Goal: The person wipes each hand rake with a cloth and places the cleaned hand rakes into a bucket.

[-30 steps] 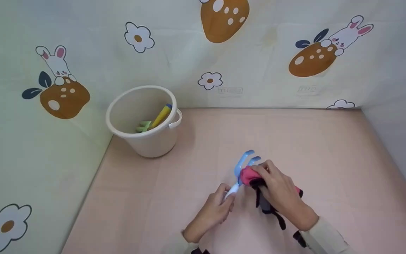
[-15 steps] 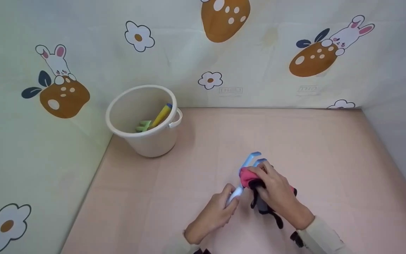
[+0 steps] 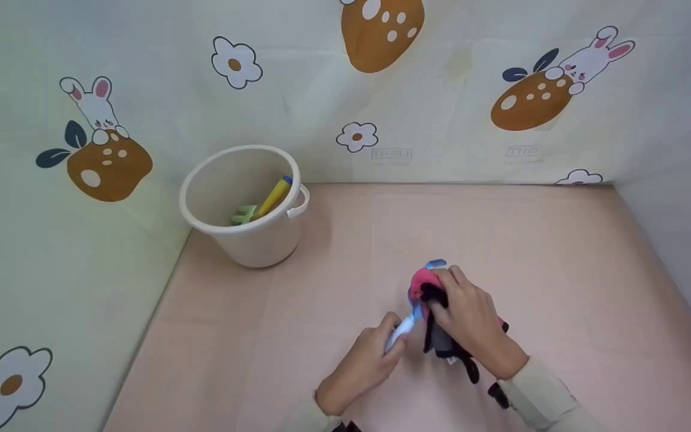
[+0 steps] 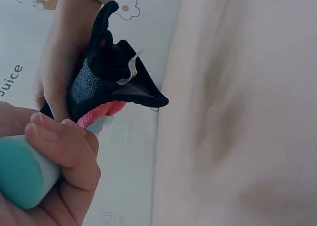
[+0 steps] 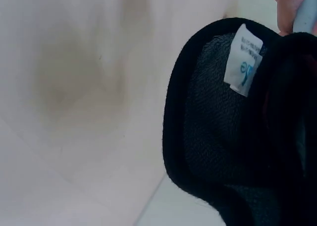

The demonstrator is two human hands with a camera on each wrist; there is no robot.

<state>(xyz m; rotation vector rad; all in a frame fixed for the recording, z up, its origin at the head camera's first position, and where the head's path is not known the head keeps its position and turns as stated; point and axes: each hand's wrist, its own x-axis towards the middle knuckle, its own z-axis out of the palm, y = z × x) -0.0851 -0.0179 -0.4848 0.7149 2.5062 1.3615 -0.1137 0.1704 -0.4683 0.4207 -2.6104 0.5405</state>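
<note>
Around the white handle of a small blue hand rake (image 3: 402,333), my left hand (image 3: 362,365) is curled; the handle's teal end (image 4: 21,171) faces the left wrist camera. My right hand (image 3: 472,321) grips a pink, grey and black cloth (image 3: 440,341), pressed round the rake's blue head. One prong tip shows above the cloth; the others are covered. In the right wrist view the cloth's dark grey, black-edged side (image 5: 208,117) fills the right part, with a white label (image 5: 241,60) on it. My right fingertips are partly hidden.
A cream bucket (image 3: 258,247) with a side handle stands at the back left. Inside it lie a yellow handle (image 3: 275,197) with a blue end and a pale green pronged piece (image 3: 243,215). Patterned sheets form walls around the pinkish table (image 3: 231,360).
The right hand and cloth have moved up over the rake's head, covering more of the prongs. The left hand and rake have shifted slightly right. The bucket has stayed put.
</note>
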